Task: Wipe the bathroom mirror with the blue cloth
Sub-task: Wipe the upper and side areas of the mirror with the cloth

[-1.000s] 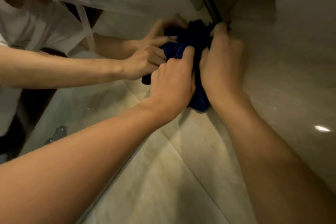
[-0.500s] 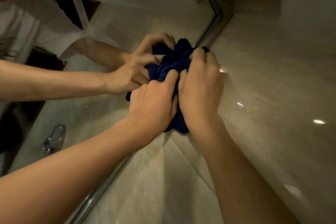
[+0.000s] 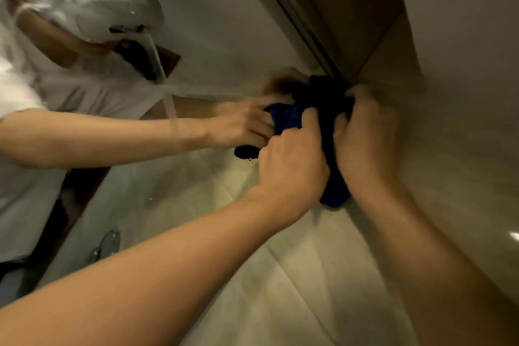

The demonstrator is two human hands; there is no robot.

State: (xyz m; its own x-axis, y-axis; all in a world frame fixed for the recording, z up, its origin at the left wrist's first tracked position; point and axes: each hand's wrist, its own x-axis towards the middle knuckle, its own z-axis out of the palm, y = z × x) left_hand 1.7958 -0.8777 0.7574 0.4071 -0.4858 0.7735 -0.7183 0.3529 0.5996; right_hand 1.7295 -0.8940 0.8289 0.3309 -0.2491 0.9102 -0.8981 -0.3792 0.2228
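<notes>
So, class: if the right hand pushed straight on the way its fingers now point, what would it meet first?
The right hand grips the blue cloth, fingers pointing up towards the mirror's edge strip where it meets the wall. It would probably meet that strip first, though blur leaves depth unclear.

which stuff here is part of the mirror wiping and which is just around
In the job:
- blue cloth, bunched
- left hand and right hand, both gripping the cloth
- mirror, cloth pressed at its edge

Just around:
- tiled wall
- faucet, reflected in the mirror
</notes>
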